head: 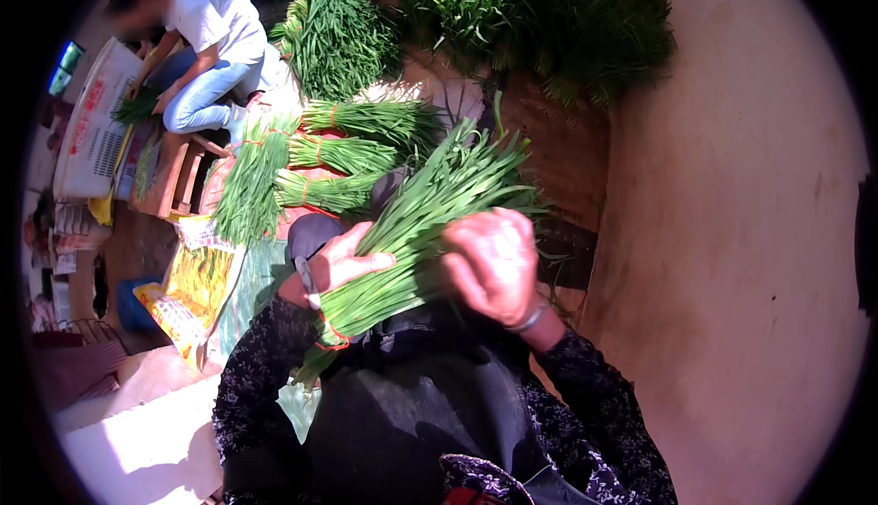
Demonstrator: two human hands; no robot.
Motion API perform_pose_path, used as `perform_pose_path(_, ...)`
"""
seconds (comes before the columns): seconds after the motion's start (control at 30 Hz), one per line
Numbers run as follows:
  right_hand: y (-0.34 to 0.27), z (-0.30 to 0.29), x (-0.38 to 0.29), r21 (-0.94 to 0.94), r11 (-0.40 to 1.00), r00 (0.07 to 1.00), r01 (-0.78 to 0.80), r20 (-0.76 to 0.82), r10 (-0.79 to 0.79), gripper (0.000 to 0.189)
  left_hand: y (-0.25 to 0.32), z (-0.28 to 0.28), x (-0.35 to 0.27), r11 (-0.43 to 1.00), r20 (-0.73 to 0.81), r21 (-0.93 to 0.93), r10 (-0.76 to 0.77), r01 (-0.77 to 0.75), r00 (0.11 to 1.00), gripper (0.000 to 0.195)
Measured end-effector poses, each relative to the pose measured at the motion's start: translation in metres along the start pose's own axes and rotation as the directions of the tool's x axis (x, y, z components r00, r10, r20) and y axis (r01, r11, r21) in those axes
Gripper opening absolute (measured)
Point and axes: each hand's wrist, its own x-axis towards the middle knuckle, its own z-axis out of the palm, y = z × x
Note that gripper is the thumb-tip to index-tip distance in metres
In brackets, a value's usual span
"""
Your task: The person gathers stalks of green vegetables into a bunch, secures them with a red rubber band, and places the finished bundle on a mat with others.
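Note:
A large bundle of garlic chives (432, 213) lies slantwise across my lap, its leaf tips pointing up and to the right. A red tie (335, 342) circles it near the lower end. My left hand (346, 258) grips the bundle from the left, thumb across the top of the leaves. Over the right side of the leaves is my right hand (490, 265), fingers curled and blurred; whether it pinches a leaf cannot be seen. Beyond my knees, tied chive bundles (343, 154) lie in a row, with more bundles (250, 186) across their left ends.
A person (219, 25) crouches at upper left, hands on greens by a white plastic crate (96, 121). A wooden stool (180, 172) stands near them. Stacked chives (343, 42) and a loose chive heap (507, 11) lie at the back. A pale wall (727, 230) rises on the right.

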Motion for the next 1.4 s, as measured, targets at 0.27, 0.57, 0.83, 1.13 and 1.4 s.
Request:
perform_pose_path(0.27,-0.012,0.048,-0.058,0.117,0.991,0.977,-0.064,0.209,0.038,0.035,-0.020,-0.013,0.010,0.998,-0.078,0.061,-0.020,0.025,0.997,0.038)
perform_pose_path(0.57,-0.006,0.039,-0.029,0.064,0.998,0.957,-0.021,0.289,0.002,0.049,-0.003,-0.007,0.006,0.799,-0.131,0.598,0.029,0.056,0.991,0.079)
perform_pose_path(0.83,0.181,0.020,-0.024,-0.461,0.746,0.843,-0.481,-0.009,0.538,0.044,0.002,0.046,-0.055,0.209,-0.164,0.971,0.243,0.114,0.956,0.132)
perform_pose_path(1.13,0.059,0.032,0.053,-0.120,0.993,0.995,0.010,0.095,0.001,0.018,-0.008,0.060,-0.059,0.119,-0.185,0.980,0.267,0.158,0.946,0.117)
perform_pose_path(1.4,0.066,0.099,0.058,-0.128,0.982,0.928,0.136,0.363,-0.081,0.016,-0.004,0.064,-0.056,0.092,-0.207,0.977,0.227,0.190,0.952,0.117)
